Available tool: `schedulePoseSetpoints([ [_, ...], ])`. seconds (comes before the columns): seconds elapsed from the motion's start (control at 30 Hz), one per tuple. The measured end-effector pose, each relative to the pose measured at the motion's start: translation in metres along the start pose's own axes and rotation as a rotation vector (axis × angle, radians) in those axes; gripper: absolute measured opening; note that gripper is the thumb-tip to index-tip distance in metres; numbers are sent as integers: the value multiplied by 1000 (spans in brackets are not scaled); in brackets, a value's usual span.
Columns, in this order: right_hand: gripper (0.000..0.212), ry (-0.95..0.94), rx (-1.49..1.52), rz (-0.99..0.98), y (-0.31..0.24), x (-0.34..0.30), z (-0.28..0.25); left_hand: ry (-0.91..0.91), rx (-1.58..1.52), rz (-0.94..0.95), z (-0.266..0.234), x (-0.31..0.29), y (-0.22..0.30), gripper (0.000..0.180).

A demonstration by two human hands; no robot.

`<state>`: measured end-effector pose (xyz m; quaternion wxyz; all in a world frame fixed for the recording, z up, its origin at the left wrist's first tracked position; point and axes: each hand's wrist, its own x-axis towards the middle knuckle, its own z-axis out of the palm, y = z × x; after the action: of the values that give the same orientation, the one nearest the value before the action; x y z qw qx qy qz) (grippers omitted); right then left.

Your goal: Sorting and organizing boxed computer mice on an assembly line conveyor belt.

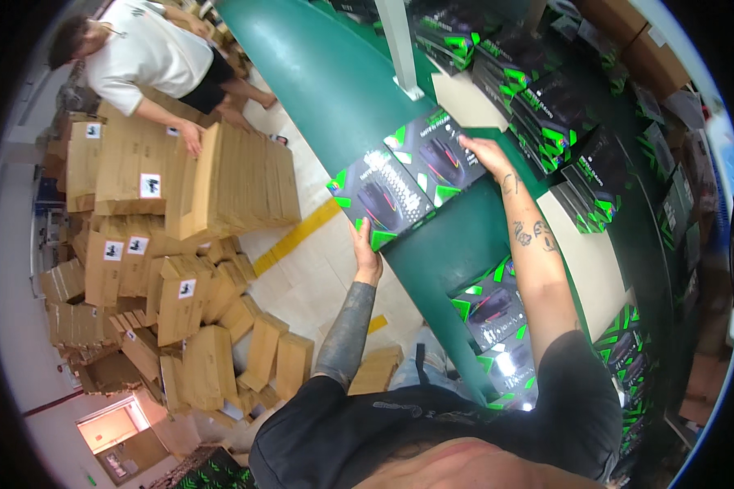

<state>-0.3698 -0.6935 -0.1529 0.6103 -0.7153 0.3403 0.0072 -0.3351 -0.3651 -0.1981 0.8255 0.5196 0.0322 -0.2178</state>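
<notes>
Two black-and-green mouse boxes lie side by side between my hands, over the edge of the green table (302, 90). My left hand (367, 248) is closed on the near edge of the left mouse box (387, 191), with its thumb along the box's side. The far right side of the right mouse box (440, 159) is gripped by my right hand (485, 155), and its fingers reach over the top. The undersides of both boxes are hidden. Below my right forearm, more mouse boxes (491, 306) lie on the table.
Stacks of black-and-green boxes (538, 114) stand on the right beyond a white post (398, 49). Brown cartons (245, 179) are piled on the floor at left. Another person (155, 57) stands there, one hand on a carton. Yellow tape (298, 236) marks the floor.
</notes>
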Motion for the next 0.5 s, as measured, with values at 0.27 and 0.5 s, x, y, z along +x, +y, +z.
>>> schedulePoseSetpoints([
  [0.27,38,468,-62,-649,-60,-270,30,304,920,619,0,-63,61,69],
  [0.5,14,427,427,-1523,-123,-635,-37,-399,1029,731,61,-207,49,60],
])
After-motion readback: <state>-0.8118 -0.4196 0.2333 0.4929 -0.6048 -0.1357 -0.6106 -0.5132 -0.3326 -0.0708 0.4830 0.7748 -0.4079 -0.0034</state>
